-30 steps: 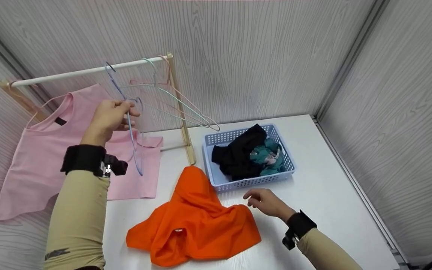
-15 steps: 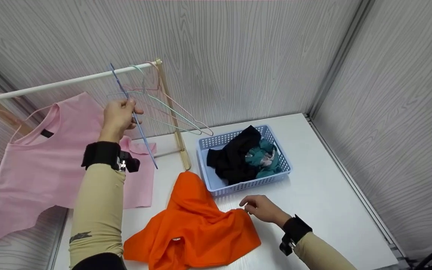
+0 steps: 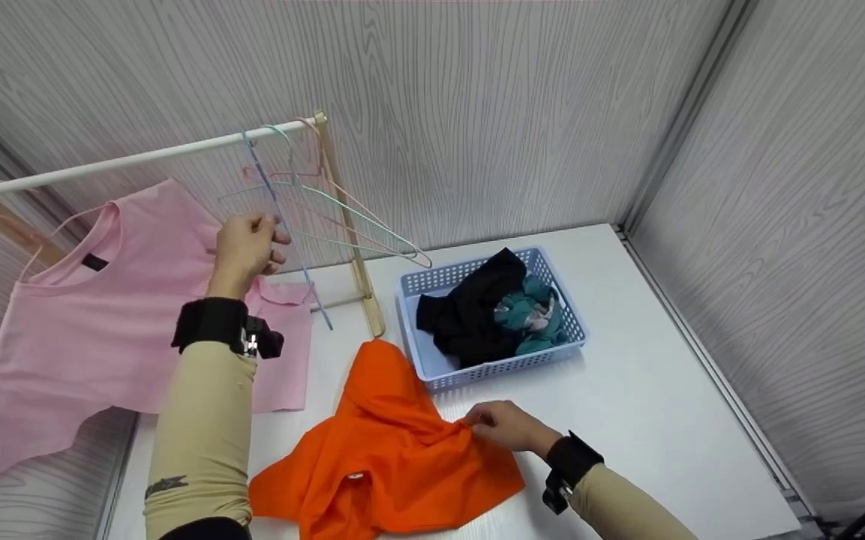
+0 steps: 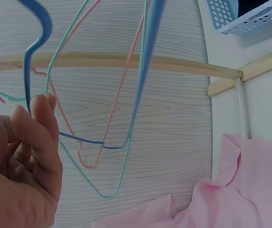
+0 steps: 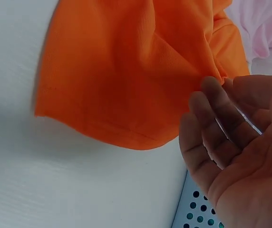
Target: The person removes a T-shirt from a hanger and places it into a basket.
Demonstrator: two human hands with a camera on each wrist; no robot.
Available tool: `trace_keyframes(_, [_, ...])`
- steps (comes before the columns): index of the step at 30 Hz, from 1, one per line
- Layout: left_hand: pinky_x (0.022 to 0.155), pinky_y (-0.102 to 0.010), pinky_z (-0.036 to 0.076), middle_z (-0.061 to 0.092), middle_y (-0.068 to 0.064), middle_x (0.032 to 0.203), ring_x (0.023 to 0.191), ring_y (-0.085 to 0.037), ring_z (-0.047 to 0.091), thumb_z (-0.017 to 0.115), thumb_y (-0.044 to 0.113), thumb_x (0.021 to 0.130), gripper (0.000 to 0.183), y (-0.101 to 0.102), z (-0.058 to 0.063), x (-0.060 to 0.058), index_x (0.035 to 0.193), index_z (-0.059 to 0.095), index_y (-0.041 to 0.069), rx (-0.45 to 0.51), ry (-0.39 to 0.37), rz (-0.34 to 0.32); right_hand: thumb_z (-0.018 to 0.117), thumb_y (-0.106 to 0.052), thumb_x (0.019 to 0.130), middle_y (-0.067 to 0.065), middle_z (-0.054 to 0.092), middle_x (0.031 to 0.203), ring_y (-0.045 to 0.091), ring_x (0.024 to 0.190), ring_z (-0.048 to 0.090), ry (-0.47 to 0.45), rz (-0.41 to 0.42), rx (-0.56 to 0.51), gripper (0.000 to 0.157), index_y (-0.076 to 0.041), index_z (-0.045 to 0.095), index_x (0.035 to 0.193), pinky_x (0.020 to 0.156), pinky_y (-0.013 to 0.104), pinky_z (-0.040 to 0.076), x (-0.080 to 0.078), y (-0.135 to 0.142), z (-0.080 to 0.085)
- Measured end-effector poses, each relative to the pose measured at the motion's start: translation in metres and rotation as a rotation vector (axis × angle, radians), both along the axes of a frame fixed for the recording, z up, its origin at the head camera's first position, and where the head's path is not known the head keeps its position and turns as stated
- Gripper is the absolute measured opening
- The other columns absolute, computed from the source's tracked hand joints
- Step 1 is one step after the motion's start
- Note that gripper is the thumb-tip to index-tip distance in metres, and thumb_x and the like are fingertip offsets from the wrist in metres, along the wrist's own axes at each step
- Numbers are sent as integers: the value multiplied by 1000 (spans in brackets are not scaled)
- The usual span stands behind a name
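Observation:
In the head view, a blue wire hanger hangs from the rack's white bar, seen nearly edge-on. Beside it is my left hand, fingers loosely curled; the left wrist view has the blue wire passing behind the fingertips, with no grip on it showing. An orange shirt lies rumpled on the white table. At its upper right edge my right hand pinches a bit of cloth between thumb and index finger, the other fingers loosely bent in the right wrist view.
A pink shirt hangs on a hanger at the rack's left end. Mint and pink hangers hang near the right post. A light blue basket behind the orange shirt holds black and teal clothes.
My right hand has moved left from beside the orange shirt and taken its edge. The blue hanger has slid right along the bar, and my left hand has dropped slightly.

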State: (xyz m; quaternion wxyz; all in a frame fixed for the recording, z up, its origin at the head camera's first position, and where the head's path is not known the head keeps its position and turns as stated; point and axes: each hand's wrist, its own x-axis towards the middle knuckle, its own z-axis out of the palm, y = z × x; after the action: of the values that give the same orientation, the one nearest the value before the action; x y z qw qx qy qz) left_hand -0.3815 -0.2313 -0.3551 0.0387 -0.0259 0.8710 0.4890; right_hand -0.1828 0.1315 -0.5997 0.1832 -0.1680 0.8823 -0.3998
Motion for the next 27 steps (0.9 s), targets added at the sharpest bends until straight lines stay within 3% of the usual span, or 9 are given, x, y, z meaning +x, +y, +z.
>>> trace_keyframes(3, [52,-20,53,68,-11,102,57,-4,61,37,28,105,41,-16,-12,10,130,56,2,-76,2,-12,59,-11,94,11,67,102,19,88,58,1,-4,49,19,-3,68,109,82,38,52,-1,-10,1])
trace_keyframes(6, [52,-21,54,68,-17,102,56,-5,61,38,26,105,38,-32,-30,24,124,59,0,-179,-3,-33,60,-20,94,15,59,108,23,88,57,7,-59,154,25,-4,64,113,83,42,52,1,-26,4])
trace_keyframes(11, [55,-26,57,69,-21,100,59,-10,63,39,24,104,36,-50,-67,57,120,59,-2,-272,-97,-138,60,-54,89,26,43,138,39,100,59,-39,-119,349,67,-17,45,143,85,51,53,13,-70,4])
trace_keyframes(14, [55,-28,58,69,-20,98,61,-14,64,41,21,102,35,-55,-82,75,122,58,-4,-287,-153,-193,58,-70,83,26,30,153,46,113,55,-24,-46,469,82,-33,32,151,79,49,55,19,-100,-3])
trace_keyframes(18, [53,-29,57,69,-19,94,60,-16,64,43,18,101,34,-56,-95,94,123,58,-3,-287,-155,-209,54,-83,74,13,17,163,44,130,47,143,102,706,86,-51,25,149,58,32,53,20,-132,-19])
trace_keyframes(21, [51,-30,57,69,-17,92,59,-17,64,44,17,101,33,-53,-104,104,124,58,-1,-274,-153,-229,55,-87,68,6,11,165,39,134,45,270,186,853,88,-56,28,145,52,27,51,20,-143,-33])
trace_keyframes(23, [51,-31,57,69,-16,90,59,-17,64,45,17,101,32,-52,-110,109,124,58,-1,-262,-161,-244,57,-86,66,4,13,164,37,132,47,318,207,881,85,-53,37,142,55,28,53,18,-145,-42])
trace_keyframes(27, [50,-31,57,70,-13,89,58,-16,64,46,16,100,32,-52,-119,116,125,58,0,-249,-181,-259,68,-71,74,2,43,144,32,116,54,396,218,805,58,-37,62,120,63,34,58,13,-140,-53])
